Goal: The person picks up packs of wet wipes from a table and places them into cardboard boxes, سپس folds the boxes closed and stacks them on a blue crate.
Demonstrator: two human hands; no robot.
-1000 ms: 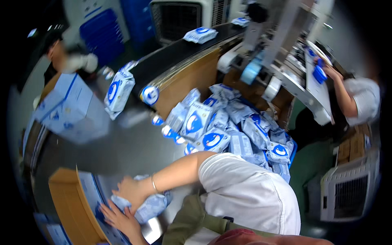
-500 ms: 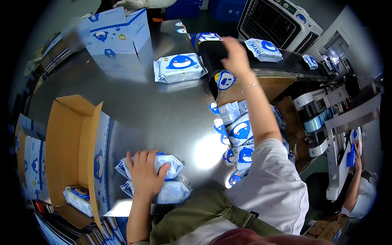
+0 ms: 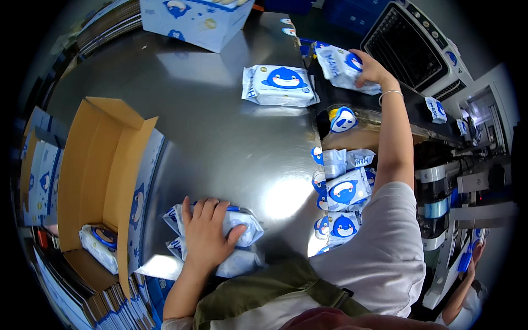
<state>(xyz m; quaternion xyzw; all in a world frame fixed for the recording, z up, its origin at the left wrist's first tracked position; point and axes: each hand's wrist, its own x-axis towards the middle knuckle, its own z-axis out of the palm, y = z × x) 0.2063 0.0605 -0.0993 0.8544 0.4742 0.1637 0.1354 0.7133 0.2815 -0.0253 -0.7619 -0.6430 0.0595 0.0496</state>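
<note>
My right hand (image 3: 370, 70) is closed on a white and blue wipes pack (image 3: 342, 70), which tilts over the dark conveyor belt at the far right. My left hand (image 3: 210, 233) lies with fingers spread across two wipes packs side by side on the near part of the metal table. The farther of the two packs (image 3: 248, 227) is partly under my fingers; the nearer one (image 3: 240, 263) shows beside my wrist. Another wipes pack (image 3: 281, 86) rests face up on the table, left of the belt. An open carton (image 3: 99, 165) at the left holds a wipes pack (image 3: 102, 247) at its near end.
Several wipes packs (image 3: 347, 190) are heaped in a bin below the table's right edge. More packs (image 3: 435, 110) lie along the conveyor belt (image 3: 411, 104). A printed box (image 3: 192, 25) stands at the far edge. Flat cartons (image 3: 104, 308) are stacked lower left. Another person's hand (image 3: 477, 254) shows at right.
My right hand has reached farther along the belt and closed on a wipes pack, which is now tilted. My left hand stays on the two packs. The whole view has shifted.
</note>
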